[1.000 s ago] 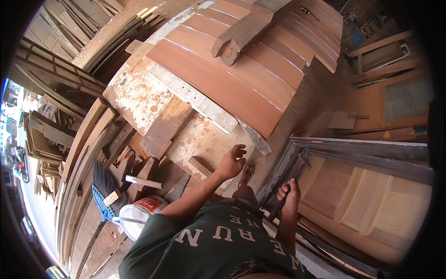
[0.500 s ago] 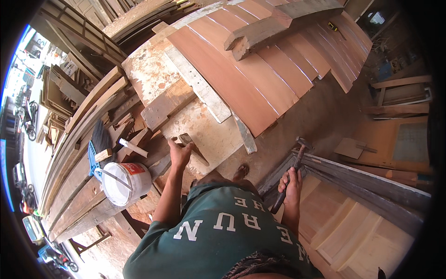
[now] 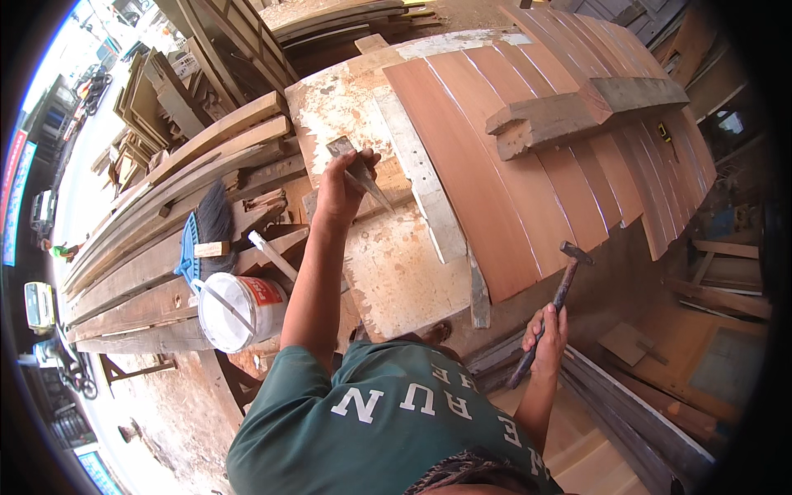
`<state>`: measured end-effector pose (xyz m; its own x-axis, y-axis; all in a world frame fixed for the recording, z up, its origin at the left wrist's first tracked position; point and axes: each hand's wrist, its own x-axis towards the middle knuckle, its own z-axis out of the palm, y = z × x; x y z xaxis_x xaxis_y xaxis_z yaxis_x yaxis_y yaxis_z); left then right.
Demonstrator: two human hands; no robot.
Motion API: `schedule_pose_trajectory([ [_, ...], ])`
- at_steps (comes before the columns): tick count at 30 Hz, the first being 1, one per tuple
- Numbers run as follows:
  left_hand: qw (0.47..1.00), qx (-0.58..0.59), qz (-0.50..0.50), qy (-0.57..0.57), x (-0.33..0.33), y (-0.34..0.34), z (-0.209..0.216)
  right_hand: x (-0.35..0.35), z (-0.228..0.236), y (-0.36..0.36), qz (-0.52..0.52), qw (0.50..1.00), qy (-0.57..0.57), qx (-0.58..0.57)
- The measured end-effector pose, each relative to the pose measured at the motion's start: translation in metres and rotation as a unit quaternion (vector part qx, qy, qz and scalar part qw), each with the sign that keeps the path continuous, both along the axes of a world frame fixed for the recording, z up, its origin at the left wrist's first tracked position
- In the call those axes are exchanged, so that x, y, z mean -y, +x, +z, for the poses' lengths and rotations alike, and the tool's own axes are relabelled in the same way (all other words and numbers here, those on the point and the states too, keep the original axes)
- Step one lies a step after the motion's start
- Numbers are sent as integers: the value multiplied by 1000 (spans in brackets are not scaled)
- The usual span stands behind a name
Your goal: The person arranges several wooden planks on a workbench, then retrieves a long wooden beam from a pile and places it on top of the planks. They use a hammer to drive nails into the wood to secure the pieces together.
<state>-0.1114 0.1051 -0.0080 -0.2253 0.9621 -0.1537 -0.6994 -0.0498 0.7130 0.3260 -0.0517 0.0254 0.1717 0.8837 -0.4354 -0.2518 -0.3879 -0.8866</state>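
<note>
My left hand (image 3: 339, 191) is closed round a tapered wooden wedge (image 3: 376, 191), whose narrow point sticks out past the fingers. It is raised over the worn, pale workbench (image 3: 384, 285), beside a thick wood block (image 3: 394, 198) that the hand partly hides. In my right hand (image 3: 546, 337) is a hammer (image 3: 564, 279), gripped by its dark handle with the head up, near the front edge of a reddish-brown slatted panel (image 3: 487, 173). A whitish board (image 3: 421, 186) lies along the panel's left edge.
A heavy notched beam (image 3: 577, 115) rests across the panel, with a yellow tape measure (image 3: 662, 130) beyond it. To the left are a white bucket (image 3: 227, 318), a blue broom (image 3: 191, 247) and stacked planks (image 3: 124, 301). Wooden frames (image 3: 635, 404) stand at lower right.
My left hand has lifted the wedge away from the bench's near corner, up toward the wood block. My right hand still holds the hammer. The whole view has shifted.
</note>
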Motion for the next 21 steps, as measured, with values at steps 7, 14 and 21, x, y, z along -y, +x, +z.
schedule_pose_trajectory([
  [7, 996, 59, 53, -29, -152, -80, 12, -68, 18, -65, -4, 1000, 1, 27],
  [14, 991, -96, 82, -45, -287, -139, -43, -133, 30, -112, 29, 995, 8, 90],
  [21, 964, -164, 129, -167, -342, -133, -105, -192, 54, -154, 120, 979, 43, 157],
])
